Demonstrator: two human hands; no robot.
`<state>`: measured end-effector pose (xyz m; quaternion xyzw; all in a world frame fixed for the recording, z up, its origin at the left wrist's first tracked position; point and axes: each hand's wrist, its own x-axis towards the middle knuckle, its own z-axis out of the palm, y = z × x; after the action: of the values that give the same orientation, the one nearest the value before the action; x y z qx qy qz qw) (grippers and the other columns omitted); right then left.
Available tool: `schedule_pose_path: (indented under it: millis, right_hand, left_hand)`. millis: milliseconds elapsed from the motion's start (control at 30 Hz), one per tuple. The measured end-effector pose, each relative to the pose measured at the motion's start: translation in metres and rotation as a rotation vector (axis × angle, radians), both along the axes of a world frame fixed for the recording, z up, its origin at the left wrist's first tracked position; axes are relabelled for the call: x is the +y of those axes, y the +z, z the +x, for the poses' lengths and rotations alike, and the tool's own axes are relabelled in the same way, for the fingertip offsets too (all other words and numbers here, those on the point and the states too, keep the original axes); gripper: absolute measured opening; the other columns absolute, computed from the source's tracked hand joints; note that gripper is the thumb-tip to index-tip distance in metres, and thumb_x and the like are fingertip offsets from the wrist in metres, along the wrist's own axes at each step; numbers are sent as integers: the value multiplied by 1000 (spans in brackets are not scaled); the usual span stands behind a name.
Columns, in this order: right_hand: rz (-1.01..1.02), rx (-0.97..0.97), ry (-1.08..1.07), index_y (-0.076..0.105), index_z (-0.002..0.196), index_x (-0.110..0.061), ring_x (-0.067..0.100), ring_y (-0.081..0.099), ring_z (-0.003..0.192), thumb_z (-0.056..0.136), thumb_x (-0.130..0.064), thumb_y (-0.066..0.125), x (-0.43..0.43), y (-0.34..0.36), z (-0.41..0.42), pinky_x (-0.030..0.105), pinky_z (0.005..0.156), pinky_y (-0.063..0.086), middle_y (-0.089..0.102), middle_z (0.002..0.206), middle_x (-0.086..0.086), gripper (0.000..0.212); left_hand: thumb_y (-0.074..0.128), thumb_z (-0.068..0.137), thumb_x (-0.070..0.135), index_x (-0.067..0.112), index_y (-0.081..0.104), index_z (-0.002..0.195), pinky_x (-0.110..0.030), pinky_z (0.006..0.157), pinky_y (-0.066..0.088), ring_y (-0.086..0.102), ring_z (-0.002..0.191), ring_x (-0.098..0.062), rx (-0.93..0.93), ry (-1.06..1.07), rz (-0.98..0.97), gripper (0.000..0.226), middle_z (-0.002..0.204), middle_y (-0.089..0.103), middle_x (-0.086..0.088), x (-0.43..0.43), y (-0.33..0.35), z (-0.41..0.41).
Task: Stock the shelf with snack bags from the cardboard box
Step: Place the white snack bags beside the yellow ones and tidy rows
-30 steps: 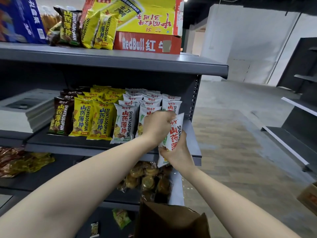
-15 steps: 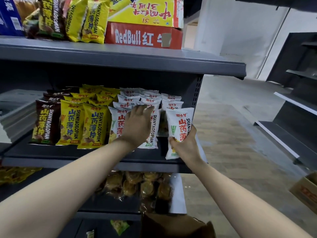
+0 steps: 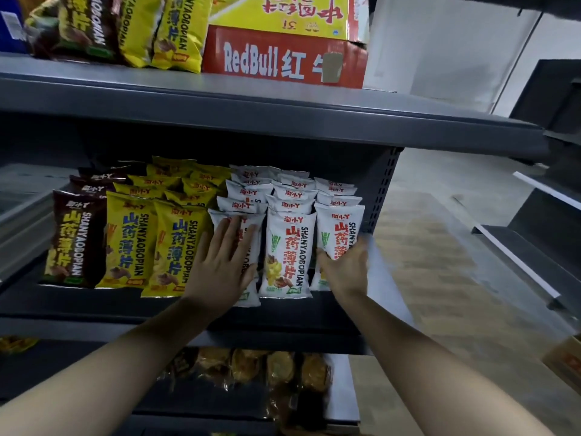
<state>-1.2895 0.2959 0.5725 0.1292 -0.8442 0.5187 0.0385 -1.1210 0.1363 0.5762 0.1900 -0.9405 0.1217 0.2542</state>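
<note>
Just right of centre, the right hand (image 3: 345,272) grips a white snack bag (image 3: 341,228) standing on the middle shelf (image 3: 94,305); the left hand (image 3: 220,269) presses straight fingers (image 3: 227,234) flat against another white bag (image 3: 251,295).

We see even, soft indoor light, deep shadow under the upper shelf (image 3: 283,114), motion blur smearing the floor (image 3: 440,262) at right, and wide-angle bending toward the edges.
</note>
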Motion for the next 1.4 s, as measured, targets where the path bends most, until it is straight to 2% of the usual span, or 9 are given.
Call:
schedule_pose_path:
  millis: [233,400,567,700,767,867,967,1133,1400]
  right_hand:
    - [118,170,-112,14,148,-19,31,39,125,72,-52,70,-9,-6,0,53,95,44,36,136,10,99]
    - [122,194,-114,19,146,-18,28,47,119,75,-57,64,-17,-9,-9,50,86,50,43,131,6,93]
    - [93,153,-68,21,145,-17,28,46,120,77,-56,65,-18,-8,-16,47,88,49,43,132,7,90]
    - [25,164,30,11,151,-14,26,27,137,83,-54,62,-4,-6,-12,51,104,38,27,147,10,93]
    - [-8,277,72,13,151,-11,23,20,141,88,-55,54,6,1,-4,49,112,31,23,151,12,87]
    - [163,646,272,23,148,-9,23,24,139,86,-55,47,17,15,13,38,114,26,28,150,12,81]
    - [491,988,485,34,145,-15,27,31,137,85,-59,49,13,17,25,41,112,28,33,150,12,77]
    - [772,1040,529,35,147,-18,36,29,140,78,-67,52,-7,4,29,54,112,28,30,153,16,86]
    - [794,1159,508,32,147,-18,36,25,140,76,-67,55,-23,-4,22,54,114,23,29,153,17,89]
  left_hand:
    - [38,94,44,9,35,145,-48,110,32,25,140,-36,133,-68,-43,63,150,30,-22,-6,-9,-11]
    - [44,93,41,10,37,144,-51,108,34,27,140,-37,222,-133,-90,60,149,33,-23,-15,-14,-20]
    - [44,94,41,12,33,145,-52,108,34,26,140,-37,257,-140,-105,60,148,33,-22,-19,-16,-25]
    - [41,95,48,11,36,144,-54,109,32,28,140,-37,231,-132,-128,61,150,31,-23,-18,-16,-19]
    - [38,95,55,12,34,145,-54,110,29,28,140,-38,213,-115,-163,67,150,30,-23,-20,-14,-14]
    - [40,92,63,11,30,146,-56,111,28,28,139,-40,221,-115,-207,75,150,29,-25,-21,-8,-5]
    - [41,88,68,12,31,146,-57,110,28,26,140,-39,181,-159,-237,82,151,26,-25,-23,-11,8]
    - [27,84,78,13,24,149,-56,110,27,25,140,-42,56,-50,-204,92,153,19,-28,-27,-19,17]
    - [32,82,77,14,20,149,-57,109,31,32,136,-43,71,-95,-231,94,149,25,-32,-33,-17,1]
